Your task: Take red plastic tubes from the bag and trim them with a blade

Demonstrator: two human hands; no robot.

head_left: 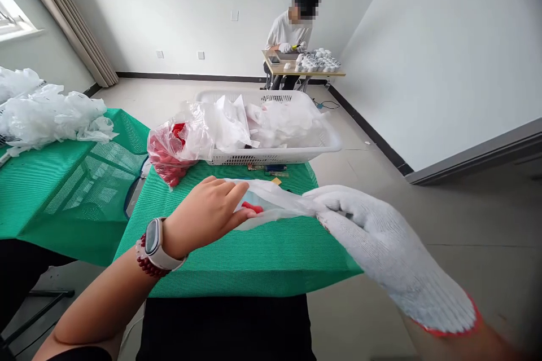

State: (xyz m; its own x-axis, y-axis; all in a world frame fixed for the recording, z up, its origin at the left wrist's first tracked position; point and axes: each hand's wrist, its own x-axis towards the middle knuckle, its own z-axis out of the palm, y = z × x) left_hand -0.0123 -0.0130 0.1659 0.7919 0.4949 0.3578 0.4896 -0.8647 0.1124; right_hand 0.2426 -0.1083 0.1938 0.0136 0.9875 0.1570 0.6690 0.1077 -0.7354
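My bare left hand (pixel 208 213), with a watch on the wrist, grips one end of a translucent white plastic bag (pixel 279 200). A small red item (pixel 252 207) shows at the bag's left part, beside my left thumb and fingers. My right hand (pixel 364 225) wears a white knit glove with a red cuff and pinches the bag's other end, so the bag is stretched between both hands above the green mesh-covered table (pixel 254 265).
Behind is a white basket (pixel 271 155) of plastic bags, with a clear bag of red pieces (pixel 167 158) beside it. More bags (pixel 55 115) lie on a green surface at left. A person (pixel 290 31) sits at a far table (pixel 313 73).
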